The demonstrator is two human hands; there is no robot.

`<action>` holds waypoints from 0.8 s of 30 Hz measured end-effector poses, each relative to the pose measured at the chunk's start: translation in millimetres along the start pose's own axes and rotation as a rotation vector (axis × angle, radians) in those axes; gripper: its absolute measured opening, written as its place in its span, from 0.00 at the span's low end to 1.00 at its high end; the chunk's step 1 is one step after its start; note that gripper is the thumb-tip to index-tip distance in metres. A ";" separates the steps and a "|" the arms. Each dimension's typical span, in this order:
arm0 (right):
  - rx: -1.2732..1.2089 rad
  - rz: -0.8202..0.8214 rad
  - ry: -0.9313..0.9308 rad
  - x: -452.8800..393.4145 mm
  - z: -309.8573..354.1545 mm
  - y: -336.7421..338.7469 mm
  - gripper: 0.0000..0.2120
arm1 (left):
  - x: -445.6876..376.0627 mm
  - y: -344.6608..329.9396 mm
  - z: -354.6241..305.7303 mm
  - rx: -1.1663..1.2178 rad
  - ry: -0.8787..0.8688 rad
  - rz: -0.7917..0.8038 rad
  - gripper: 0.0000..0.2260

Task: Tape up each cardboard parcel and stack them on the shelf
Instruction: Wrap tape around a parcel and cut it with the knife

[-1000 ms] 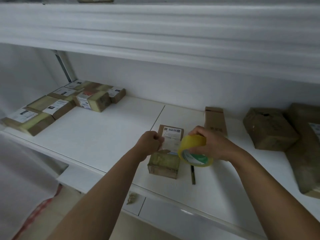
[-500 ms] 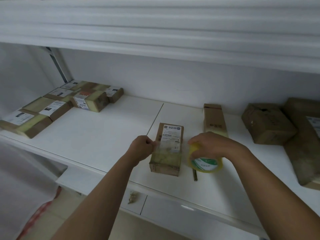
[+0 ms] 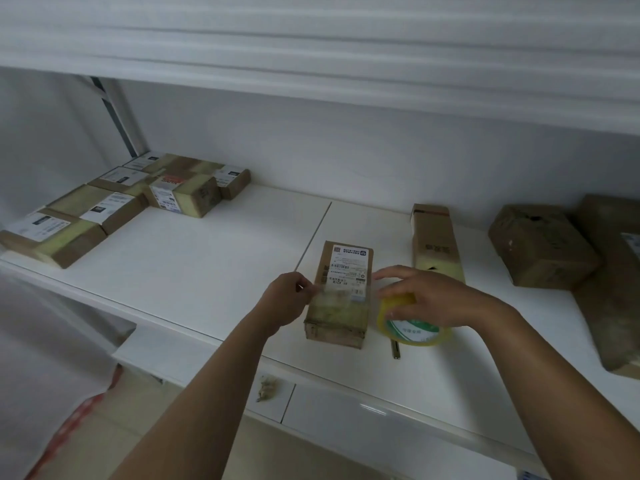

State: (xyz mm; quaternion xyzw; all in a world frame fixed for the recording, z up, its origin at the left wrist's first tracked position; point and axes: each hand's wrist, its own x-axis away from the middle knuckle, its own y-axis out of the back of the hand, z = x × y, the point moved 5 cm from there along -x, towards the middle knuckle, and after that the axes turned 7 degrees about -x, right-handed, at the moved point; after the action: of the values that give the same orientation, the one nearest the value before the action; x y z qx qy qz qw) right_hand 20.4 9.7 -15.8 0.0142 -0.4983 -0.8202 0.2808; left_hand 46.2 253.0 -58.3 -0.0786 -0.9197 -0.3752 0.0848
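This looks like a parcel storeroom or small shipping room, and I stand at its white shelving. The shelf (image 3: 194, 268) in front of me runs wide and deep, with another white board overhead and plain white walls behind. Cardboard parcels with printed address labels sit grouped at the far left (image 3: 114, 202), and plain brown boxes (image 3: 543, 247) lie at the right. A roll of yellowish packing tape (image 3: 414, 323) is here too, working stock for sealing packages.
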 end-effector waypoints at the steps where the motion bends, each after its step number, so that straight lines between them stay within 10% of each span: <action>1: 0.010 0.006 0.001 -0.6 -1.0 -2.6 0.17 | 0.2 -2.0 0.7 -0.044 -0.004 -0.011 0.08; 24: 0.131 0.062 -0.079 -8.7 -19.9 -38.6 0.25 | 10.2 -19.6 -11.1 -0.484 -0.031 -0.149 0.06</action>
State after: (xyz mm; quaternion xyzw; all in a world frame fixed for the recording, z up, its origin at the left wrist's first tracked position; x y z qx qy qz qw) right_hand 16.5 11.1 -59.9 -0.0155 -0.5617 -0.7766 0.2848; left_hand 33.3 232.2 -61.6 -0.0342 -0.8076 -0.5884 0.0214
